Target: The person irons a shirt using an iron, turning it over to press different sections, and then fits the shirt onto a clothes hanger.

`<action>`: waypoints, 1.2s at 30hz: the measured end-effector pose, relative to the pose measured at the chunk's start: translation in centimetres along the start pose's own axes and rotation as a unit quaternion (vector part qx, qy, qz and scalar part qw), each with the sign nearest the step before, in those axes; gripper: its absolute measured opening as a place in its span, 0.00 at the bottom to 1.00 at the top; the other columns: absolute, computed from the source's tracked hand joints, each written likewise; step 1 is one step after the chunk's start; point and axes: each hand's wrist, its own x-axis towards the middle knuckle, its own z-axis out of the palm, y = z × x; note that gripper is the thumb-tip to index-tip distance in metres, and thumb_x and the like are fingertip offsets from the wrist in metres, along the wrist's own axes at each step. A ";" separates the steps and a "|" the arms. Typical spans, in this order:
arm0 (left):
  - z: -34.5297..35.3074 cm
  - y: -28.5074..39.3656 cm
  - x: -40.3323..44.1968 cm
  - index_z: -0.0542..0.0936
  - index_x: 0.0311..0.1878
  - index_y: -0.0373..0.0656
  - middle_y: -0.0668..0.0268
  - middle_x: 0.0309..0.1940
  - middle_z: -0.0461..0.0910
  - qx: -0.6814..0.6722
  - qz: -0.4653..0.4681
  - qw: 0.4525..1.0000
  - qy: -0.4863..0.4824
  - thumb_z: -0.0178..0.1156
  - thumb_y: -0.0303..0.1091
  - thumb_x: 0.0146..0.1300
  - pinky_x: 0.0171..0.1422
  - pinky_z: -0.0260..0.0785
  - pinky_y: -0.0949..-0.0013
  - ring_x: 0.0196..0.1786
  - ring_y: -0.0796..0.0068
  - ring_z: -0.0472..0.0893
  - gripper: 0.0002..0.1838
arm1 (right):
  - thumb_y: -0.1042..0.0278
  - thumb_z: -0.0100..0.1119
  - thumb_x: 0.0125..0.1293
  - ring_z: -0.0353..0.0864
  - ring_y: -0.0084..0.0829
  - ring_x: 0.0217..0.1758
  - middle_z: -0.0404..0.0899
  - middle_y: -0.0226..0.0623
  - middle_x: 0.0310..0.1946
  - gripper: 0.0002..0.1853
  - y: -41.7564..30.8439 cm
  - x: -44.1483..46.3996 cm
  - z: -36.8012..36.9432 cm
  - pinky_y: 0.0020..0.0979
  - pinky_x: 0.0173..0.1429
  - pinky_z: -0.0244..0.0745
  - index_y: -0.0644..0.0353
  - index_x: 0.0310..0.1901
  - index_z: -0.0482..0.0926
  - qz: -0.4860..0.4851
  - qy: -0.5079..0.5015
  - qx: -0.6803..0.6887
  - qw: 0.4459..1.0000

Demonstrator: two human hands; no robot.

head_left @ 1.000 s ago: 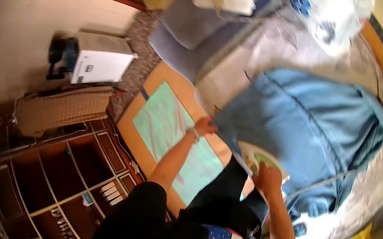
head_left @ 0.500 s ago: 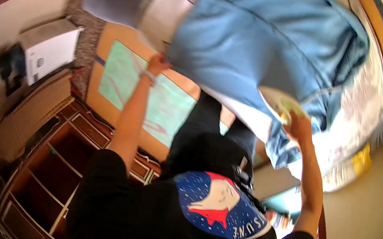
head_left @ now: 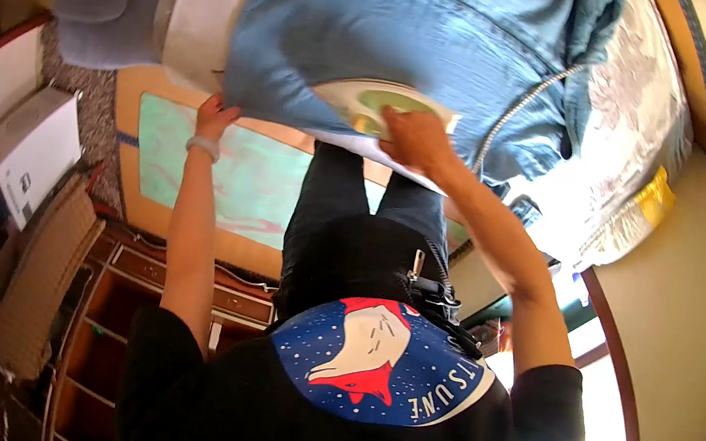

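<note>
A blue denim garment [head_left: 337,29] lies spread over the bed in front of me. On its near part rests a clothes iron [head_left: 346,90], white and green, with its tip pointing left. My right hand [head_left: 420,144] is closed around the iron's handle. From the iron a braided grey cord [head_left: 524,104] runs up and right across the denim. My left hand [head_left: 216,114] pinches the garment's near left corner at the bed's edge. A pale band adorns my left wrist.
Patterned bedding [head_left: 634,108] extends to the right, with a yellow bag [head_left: 650,208] at its edge. Grey fabric [head_left: 101,5] hangs at the left. Below stand a white box [head_left: 31,151], a woven brown panel [head_left: 42,291] and a wooden cabinet [head_left: 118,303].
The iron in my right hand has slid left across the denim and turned, its tip now leftward. My left hand stays on the garment's corner. The whole view has shifted.
</note>
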 end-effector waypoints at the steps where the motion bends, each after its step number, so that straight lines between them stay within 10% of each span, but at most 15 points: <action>1: 0.6 0.5 -0.5 0.74 0.47 0.39 0.65 0.45 0.77 -0.004 0.001 1.000 0.001 0.60 0.19 0.54 0.50 0.76 0.70 0.45 0.74 0.78 0.16 | 0.53 0.59 0.56 0.81 0.50 0.30 0.80 0.48 0.25 0.19 -1.1 0.3 -0.1 0.47 0.34 0.76 0.61 0.41 0.72 0.006 0.031 0.041 0.999; 13: 1.0 2.0 -0.8 0.74 0.47 0.40 0.68 0.42 0.77 0.011 -0.026 0.999 0.028 0.58 0.18 0.56 0.47 0.75 0.72 0.41 0.76 0.78 0.15 | 0.44 0.58 0.56 0.81 0.53 0.42 0.81 0.55 0.35 0.26 4.7 -2.2 -0.5 0.47 0.46 0.75 0.58 0.47 0.75 0.360 0.249 0.262 0.860; 27: 2.8 0.7 0.2 0.75 0.40 0.35 0.61 0.30 0.74 0.286 0.075 0.930 0.217 0.62 0.26 0.53 0.47 0.72 0.59 0.35 0.61 0.77 0.12 | 0.51 0.61 0.61 0.83 0.38 0.30 0.81 0.50 0.31 0.25 4.1 -4.4 0.4 0.35 0.32 0.76 0.70 0.42 0.73 0.333 0.323 0.610 0.643; 29: 7.3 4.4 -3.5 0.74 0.48 0.36 0.52 0.44 0.76 0.330 0.097 0.893 0.292 0.59 0.29 0.50 0.59 0.64 0.53 0.52 0.51 0.73 0.19 | 0.54 0.62 0.61 0.82 0.38 0.40 0.80 0.50 0.36 0.24 6.3 -5.1 2.7 0.36 0.42 0.76 0.70 0.46 0.73 0.350 0.385 0.476 0.709; 31: 10.5 6.2 -5.1 0.72 0.52 0.37 0.51 0.50 0.73 0.429 0.135 0.809 0.378 0.59 0.29 0.49 0.60 0.62 0.51 0.57 0.50 0.69 0.23 | 0.59 0.66 0.56 0.79 0.42 0.42 0.78 0.49 0.40 0.24 9.0 -7.7 3.3 0.40 0.50 0.71 0.67 0.48 0.74 0.358 0.515 0.430 0.649; 36: 20.2 8.7 -7.6 0.67 0.55 0.38 0.51 0.54 0.67 0.387 0.429 0.789 0.209 0.59 0.29 0.52 0.63 0.58 0.53 0.58 0.52 0.67 0.25 | 0.80 0.53 0.47 0.68 0.52 0.55 0.64 0.56 0.55 0.31 20.6 -15.1 5.7 0.44 0.58 0.67 0.51 0.58 0.71 0.362 0.572 0.035 0.735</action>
